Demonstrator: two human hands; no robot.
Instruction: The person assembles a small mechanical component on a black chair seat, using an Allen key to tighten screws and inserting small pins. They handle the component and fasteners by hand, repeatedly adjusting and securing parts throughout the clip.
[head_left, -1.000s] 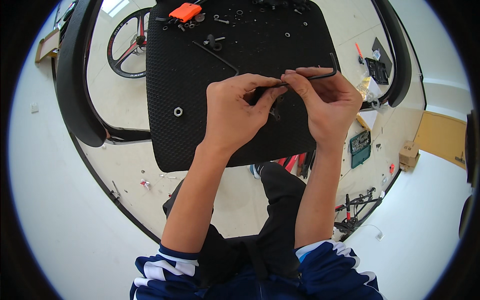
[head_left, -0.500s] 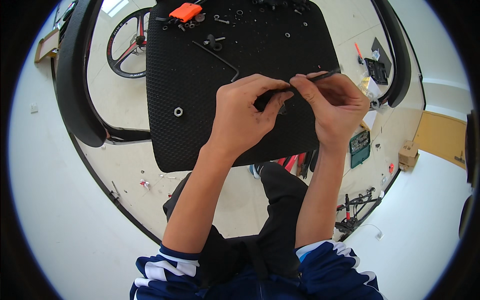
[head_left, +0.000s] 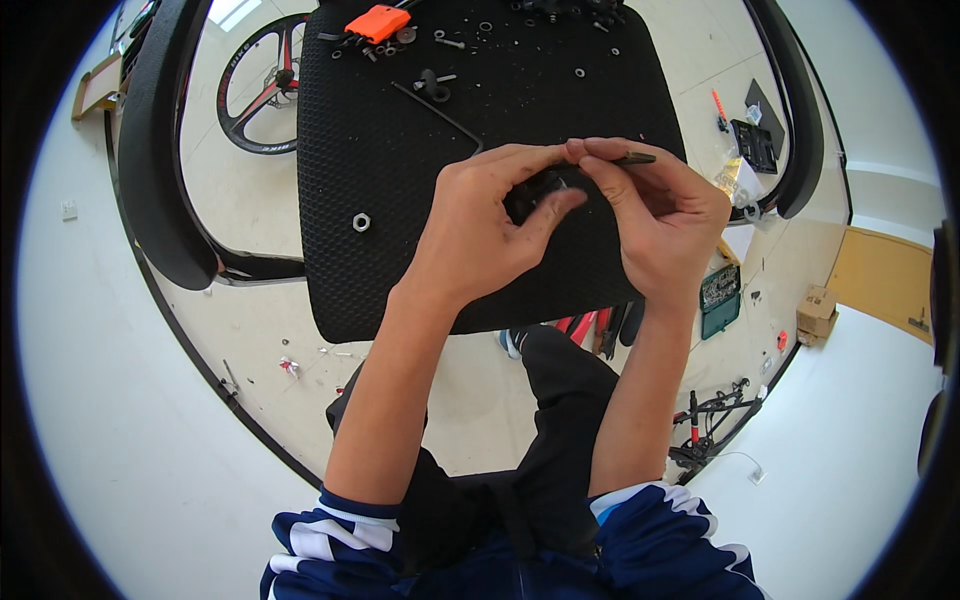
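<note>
My left hand (head_left: 480,215) is curled around a small black part (head_left: 530,192), mostly hidden by the fingers, so its kind does not show. The left thumb stands somewhat away from the index finger. Close beside it, my right hand (head_left: 665,215) pinches a thin dark metal rod (head_left: 637,158) between thumb and fingers; one end sticks out to the right. The fingertips of both hands meet over the black textured seat (head_left: 390,290). Just beyond my left hand lies an L-shaped hex key (head_left: 435,113). A silver nut (head_left: 361,222) rests left of that hand.
An orange part (head_left: 377,22), small bolts and several washers lie on the seat's far side. Black armrests (head_left: 165,150) (head_left: 800,120) flank the seat. Around it on the floor are a bicycle wheel (head_left: 275,90), a green tool case (head_left: 720,300), a cardboard box (head_left: 817,312) and a bike frame (head_left: 710,425).
The left thumb has moved away from the index fingertip. In my right hand the rod has turned closer to level and sticks out less. The view has shifted slightly.
</note>
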